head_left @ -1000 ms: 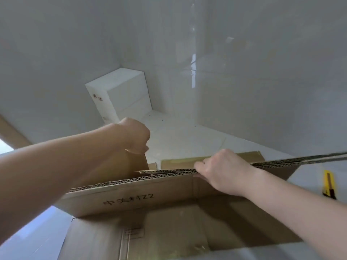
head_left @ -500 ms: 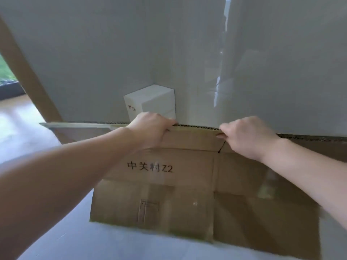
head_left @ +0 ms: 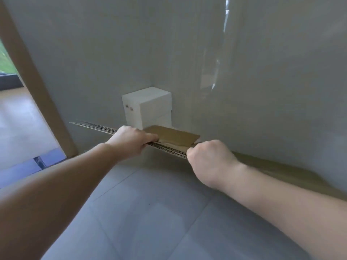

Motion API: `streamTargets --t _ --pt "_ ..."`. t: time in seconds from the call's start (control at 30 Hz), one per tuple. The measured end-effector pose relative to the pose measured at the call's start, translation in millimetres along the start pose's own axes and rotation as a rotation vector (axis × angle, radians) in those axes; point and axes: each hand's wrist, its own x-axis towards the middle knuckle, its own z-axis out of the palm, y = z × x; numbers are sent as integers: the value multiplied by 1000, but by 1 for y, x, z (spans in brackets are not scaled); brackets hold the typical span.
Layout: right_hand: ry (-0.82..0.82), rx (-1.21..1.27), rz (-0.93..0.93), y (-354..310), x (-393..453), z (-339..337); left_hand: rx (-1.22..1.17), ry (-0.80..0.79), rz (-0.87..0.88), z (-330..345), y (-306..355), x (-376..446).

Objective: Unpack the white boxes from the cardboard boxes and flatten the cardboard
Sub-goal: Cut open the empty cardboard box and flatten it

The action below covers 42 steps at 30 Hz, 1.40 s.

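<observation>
Left hand [head_left: 131, 140]: clamped on flattened cardboard [head_left: 170, 136].
Right hand [head_left: 208, 156]: same edge gripped.
Risk: sheet may spring open against far white boxes [head_left: 148, 107].

No legible text; white box [head_left: 148, 107] marks unreadable

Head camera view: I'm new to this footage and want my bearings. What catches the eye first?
Two bare forearms reach in from the bottom, the left hand and right hand both gripping a flattened cardboard sheet seen almost edge-on at the centre. Just behind it, a stack of white boxes sits in the corner of the pale walls. Grey floor tiles fill the foreground.
</observation>
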Motion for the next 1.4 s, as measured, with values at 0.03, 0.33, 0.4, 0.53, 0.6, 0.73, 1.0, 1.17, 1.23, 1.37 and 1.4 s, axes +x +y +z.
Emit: streamTargets --t 0.03,0.33,0.4,0.53,0.6,0.73,1.0,1.17,1.23,1.37,1.4 --pt "-65 53 -29 -18 -1 18 -27 -29 10 21 1 -15" --pt "-346 507 -314 -205 -14 126 -58 -324 111 164 -21 -171" --pt "-362 594 -347 -227 -9 131 -72 -414 83 173 -21 -193" --pt "-464 612 -278 -233 1 158 -117 -872 -130 195 -21 -212" --pt "-520 578 -229 -228 -1 188 -208 -951 -276 206 -15 -206" --pt "-558 534 -149 -225 -27 266 -343 -784 -423 246 13 -187" --pt "-309 519 50 -241 -75 353 -375 -489 -417 348 66 -155" --pt "-318 526 22 -245 -84 360 -368 -560 -388 345 69 -159" --pt "-247 474 21 -225 -77 366 -390 -539 -499 343 47 -144" --pt "-320 391 312 -140 -70 375 -334 -533 -755 359 -31 -108" --pt "-369 358 355 -128 -73 378 -341 -569 -750 365 -43 -105"
